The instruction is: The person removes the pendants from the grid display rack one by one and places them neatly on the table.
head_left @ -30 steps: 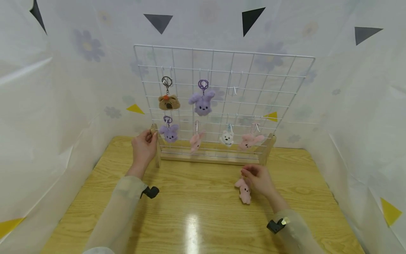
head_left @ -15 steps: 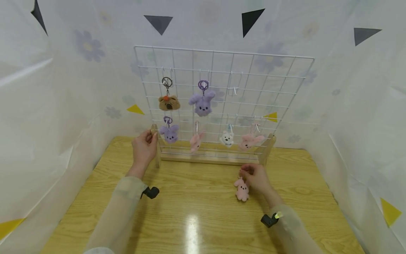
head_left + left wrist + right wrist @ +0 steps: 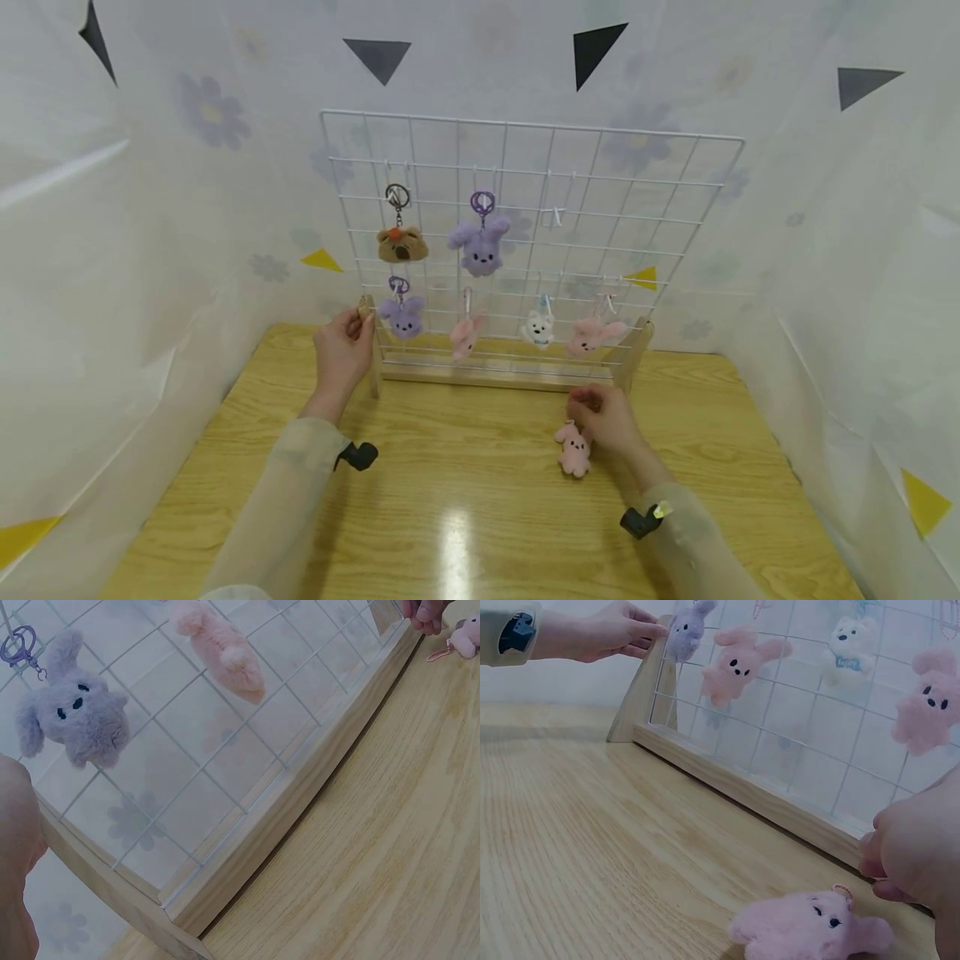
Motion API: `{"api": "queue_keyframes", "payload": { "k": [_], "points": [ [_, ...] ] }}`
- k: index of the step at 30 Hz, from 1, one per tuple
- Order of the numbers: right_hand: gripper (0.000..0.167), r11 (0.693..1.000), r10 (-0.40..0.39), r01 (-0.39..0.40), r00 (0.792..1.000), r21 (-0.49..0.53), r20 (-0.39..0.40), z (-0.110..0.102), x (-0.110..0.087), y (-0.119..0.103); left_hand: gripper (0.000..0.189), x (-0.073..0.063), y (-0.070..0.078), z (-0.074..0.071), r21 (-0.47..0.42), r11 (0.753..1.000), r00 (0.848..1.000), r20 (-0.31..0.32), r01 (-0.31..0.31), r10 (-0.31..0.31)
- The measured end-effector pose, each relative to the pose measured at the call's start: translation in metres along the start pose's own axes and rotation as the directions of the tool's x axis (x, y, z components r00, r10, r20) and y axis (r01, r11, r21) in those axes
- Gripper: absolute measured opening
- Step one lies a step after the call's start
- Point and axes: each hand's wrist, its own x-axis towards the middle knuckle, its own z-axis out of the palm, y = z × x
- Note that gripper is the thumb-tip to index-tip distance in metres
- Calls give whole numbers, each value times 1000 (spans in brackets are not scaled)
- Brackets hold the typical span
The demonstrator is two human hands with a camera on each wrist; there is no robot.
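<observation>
On the left, my left hand (image 3: 345,350) grips the upper end of the wire grid stand's wooden left post (image 3: 637,697). My right hand (image 3: 607,417) is low, just in front of the stand's right end, its fingers curled. A pink plush keychain (image 3: 810,930) lies face up on the table right beside those fingers. Its small chain loop (image 3: 844,891) shows close to the fingertips in the right wrist view; I cannot tell whether they hold part of it.
On the white wire grid (image 3: 525,125) hang a brown bear keychain (image 3: 402,245), purple plush keychains (image 3: 482,248), pink ones (image 3: 588,336) and a white bear (image 3: 538,328). An unused hook (image 3: 556,217) sits at upper right. A wooden base bar (image 3: 495,379) runs along the wood-grain table (image 3: 450,467).
The pink plush has turned and shifted slightly left, its face now showing more squarely. My right hand has moved a little left with it. My left hand stays on the post.
</observation>
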Motion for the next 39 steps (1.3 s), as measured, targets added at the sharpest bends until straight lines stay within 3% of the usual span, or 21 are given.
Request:
{"api": "queue_keyframes", "payload": {
  "k": [12,22,29,34,39],
  "points": [
    [10,989,-122,123,992,80,-17,-2,-4,-39,27,0,0,-1,2,1000,1000,6,4,-4],
    [13,947,-279,278,960,161,-18,-3,-1,-85,26,-1,0,-1,0,1000,1000,-1,2,-2],
    [12,912,-298,288,955,292,-13,-9,5,-120,25,-1,0,0,-9,1000,1000,-9,4,-4],
    [12,870,-375,370,926,325,-51,-12,16,-139,25,-1,0,0,-9,1000,1000,-7,-4,4],
    [12,883,-363,358,931,305,-43,-14,23,-160,26,-1,0,0,0,1000,1000,-2,2,-2]
  ]
}}
